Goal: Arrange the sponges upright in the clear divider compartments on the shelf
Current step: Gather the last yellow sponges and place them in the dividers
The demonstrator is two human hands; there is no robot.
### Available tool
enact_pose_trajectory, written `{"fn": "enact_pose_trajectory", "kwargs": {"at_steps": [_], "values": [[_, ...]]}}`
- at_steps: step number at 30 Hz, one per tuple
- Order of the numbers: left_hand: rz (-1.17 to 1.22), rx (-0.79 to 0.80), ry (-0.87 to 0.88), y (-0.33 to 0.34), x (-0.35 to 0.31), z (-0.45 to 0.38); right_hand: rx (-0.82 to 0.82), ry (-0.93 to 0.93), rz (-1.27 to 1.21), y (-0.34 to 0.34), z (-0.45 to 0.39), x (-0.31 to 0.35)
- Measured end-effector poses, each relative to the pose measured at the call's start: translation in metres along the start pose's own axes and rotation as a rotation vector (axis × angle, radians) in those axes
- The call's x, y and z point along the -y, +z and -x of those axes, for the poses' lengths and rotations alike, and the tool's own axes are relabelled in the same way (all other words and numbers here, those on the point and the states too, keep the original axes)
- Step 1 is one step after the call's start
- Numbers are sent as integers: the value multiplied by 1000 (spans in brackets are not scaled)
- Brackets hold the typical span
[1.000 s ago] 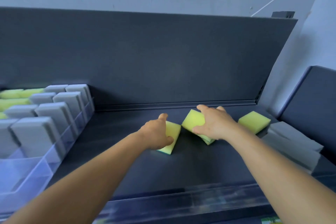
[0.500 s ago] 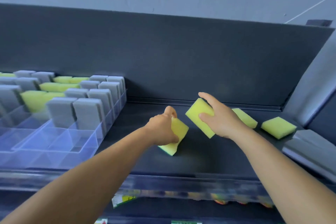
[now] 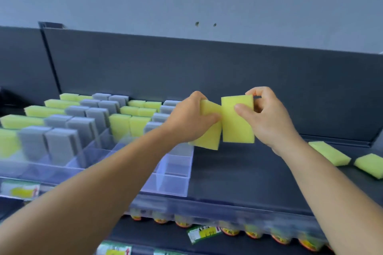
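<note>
Head view: both hands up in the air over the dark shelf [image 3: 238, 176], each w/ a yellow sponge, just right of the clear divider tray [image 3: 172, 174].

Left hand [image 3: 186, 120] grips a yellow sponge [image 3: 209, 130], fingers curled round its upper edge, thumb across the face. That sponge is tilted, lower end leaning right, upper part hidden behind the hand.

Right hand [image 3: 267, 118] pinches a second yellow sponge [image 3: 237, 119], thumb on the near face, fingertips hooked over the top right corner. This one is held upright, broad face to the camera. The 2 sponges touch or nearly touch along their inner edges; can't tell which. Neither is in a compartment; both are clear of the shelf surface.

Divider tray, left half of the shelf: rows of gray sponges [image 3: 62, 143] and yellow sponges in the tray [image 3: 129, 125] standing upright in the compartments, running back toward the dark back panel [image 3: 207, 64]. Near-right compartments of the tray hold nothing visible. Left edge is motion-blurred.

Right side of the shelf: 2 more loose yellow sponges lying flat, one [image 3: 329, 153] just beside the right forearm, the other [image 3: 371, 164] at the frame edge, close to each other but apart.

Below the shelf front: price labels [image 3: 204, 234] and a row of round product tops, too blurred to ID.
</note>
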State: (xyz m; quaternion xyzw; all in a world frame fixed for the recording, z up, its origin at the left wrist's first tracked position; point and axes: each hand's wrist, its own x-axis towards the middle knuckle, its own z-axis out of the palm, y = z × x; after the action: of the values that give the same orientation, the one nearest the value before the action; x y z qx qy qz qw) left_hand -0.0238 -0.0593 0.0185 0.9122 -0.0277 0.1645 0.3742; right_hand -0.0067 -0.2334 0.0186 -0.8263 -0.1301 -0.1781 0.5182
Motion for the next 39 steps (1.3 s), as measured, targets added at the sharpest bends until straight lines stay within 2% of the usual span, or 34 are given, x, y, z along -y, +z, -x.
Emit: {"fn": "enact_pose_trajectory", "kwargs": {"at_steps": [5, 11, 16, 20, 25, 32, 39], "values": [[9, -48, 15, -65, 52, 5, 43, -40, -33, 63, 7, 43], [-58, -35, 30, -128, 112, 9, 114, -101, 73, 130, 9, 76], [-66, -1, -31, -159, 154, 4, 151, -150, 209, 175, 4, 90], [-27, 19, -69, -167, 178, -5, 226, -173, 328, 198, 0, 97], [-135, 96, -75, -166, 191, -11, 296, -129, 614, 208, 1, 99], [-306, 200, 2, -157, 195, -19, 351, -152, 671, 227, -8, 88], [-392, 215, 44, -156, 203, -20, 387, -134, 694, 230, -10, 82]]}}
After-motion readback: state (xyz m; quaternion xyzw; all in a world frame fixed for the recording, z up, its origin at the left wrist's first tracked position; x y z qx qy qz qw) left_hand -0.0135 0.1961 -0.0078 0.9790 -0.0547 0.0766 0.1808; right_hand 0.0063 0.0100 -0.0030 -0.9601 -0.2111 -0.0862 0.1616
